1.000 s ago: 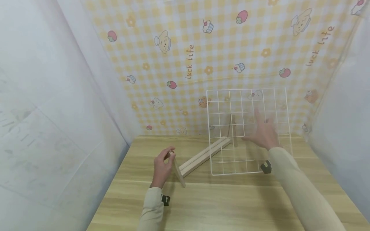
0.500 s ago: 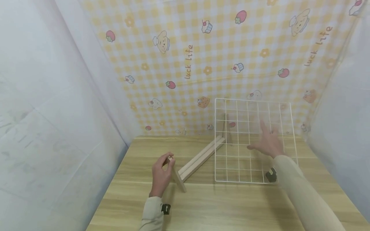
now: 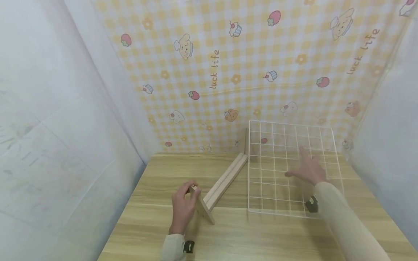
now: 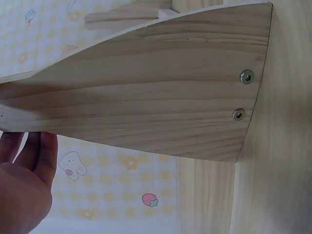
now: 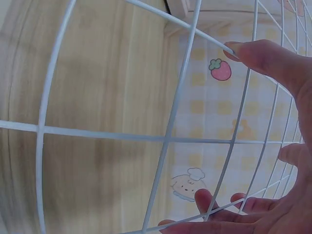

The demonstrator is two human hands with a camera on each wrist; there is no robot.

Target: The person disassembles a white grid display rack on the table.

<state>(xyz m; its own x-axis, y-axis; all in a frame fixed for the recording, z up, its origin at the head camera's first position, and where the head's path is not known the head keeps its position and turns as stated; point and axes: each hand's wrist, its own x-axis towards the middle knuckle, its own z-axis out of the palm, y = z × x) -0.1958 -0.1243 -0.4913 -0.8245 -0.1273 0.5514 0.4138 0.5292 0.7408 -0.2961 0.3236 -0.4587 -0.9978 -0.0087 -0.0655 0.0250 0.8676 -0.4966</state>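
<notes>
A wooden stand (image 3: 226,181) with two flat end panels joined by low rails stands diagonally on the table. My left hand (image 3: 183,210) pinches the top of its near end panel (image 4: 146,97), thumb on one side and fingers on the other. Two hex-socket screws (image 4: 246,77) show low on that panel. At the right, my right hand (image 3: 308,169) holds a white wire grid panel (image 3: 249,166) with spread fingers. In the right wrist view the thumb presses one wire and the other fingers hook across others. The grid's left edge lies just right of the stand's far end panel (image 3: 246,141).
Beneath everything is a wood-grain table (image 3: 228,239). A yellow checked cloth (image 3: 248,54) with cartoon prints hangs behind it. White sheets (image 3: 65,127) close off the left and right sides.
My right hand has brought the wire grid panel down and to the right. My left hand has moved a little toward me, and the stand has swung round, its far end shifting left.
</notes>
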